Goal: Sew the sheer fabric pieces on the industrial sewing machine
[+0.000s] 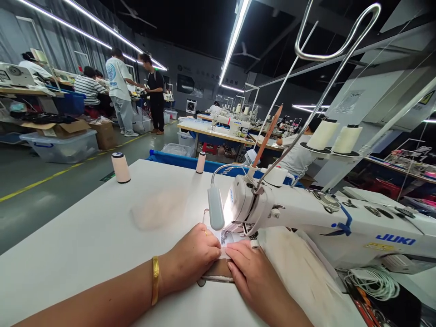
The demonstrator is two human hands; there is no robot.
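Glossy white plastic on the sewing machine [306, 213], its thread stand [327, 68] bare shiny metal rod. The table [85, 236] is smooth, matt white laminate. Soft cream cloth [299, 263] lies slightly creased under it. A polished gold metal bangle [155, 280] gleams at the wrist. Two cones [335, 136] wound in matt thread; the lamp [215, 212] is smooth grey plastic.

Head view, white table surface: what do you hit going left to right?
Thread spool → smaller spool → left hand → lamp → right hand → sewing machine → coiled white cord.
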